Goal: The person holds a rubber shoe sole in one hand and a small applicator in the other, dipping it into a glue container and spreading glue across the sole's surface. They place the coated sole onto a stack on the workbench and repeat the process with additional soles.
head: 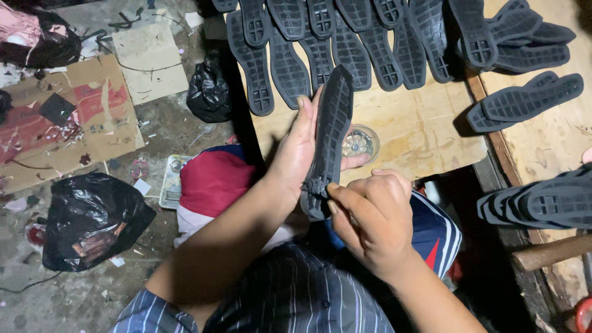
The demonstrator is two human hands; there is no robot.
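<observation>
Head view: the right hand [373, 216] is pinching the heel end of a black rubber sole [330, 139], apparently trimming it, though any tool is hidden. Just beyond that grip, the left hand [299, 151] is clasping the sole upright. Next comes steady turning. Farther off, more soles [345, 37] are lying on the tabletop [419, 129].

black ridged sole [332, 132], striped shirt [296, 296]
</observation>
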